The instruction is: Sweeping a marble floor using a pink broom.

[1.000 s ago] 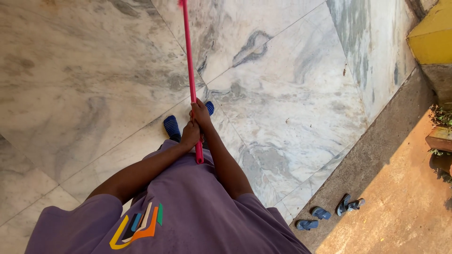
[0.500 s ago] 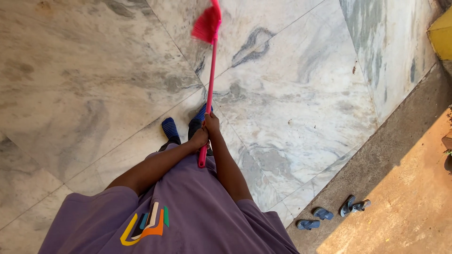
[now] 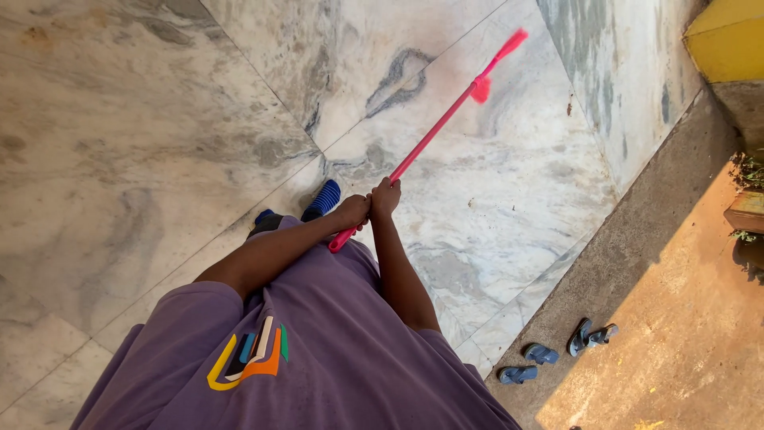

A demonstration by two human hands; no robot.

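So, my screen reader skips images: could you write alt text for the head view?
Seen from above, a person in a purple T-shirt grips a long pink plastic broom with left hand and right hand, its blurred head angled up-right over the grey-veined marble floor. Small blue sandals lie on the concrete edge.

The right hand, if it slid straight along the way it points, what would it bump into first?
Following the pink broom handle, the right hand would probably reach the blurred pink broom head first.

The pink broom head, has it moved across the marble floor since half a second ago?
Yes. The pink broom head has swung right, from left of the dark grey vein loop in the marble floor to its right side, toward the concrete step.
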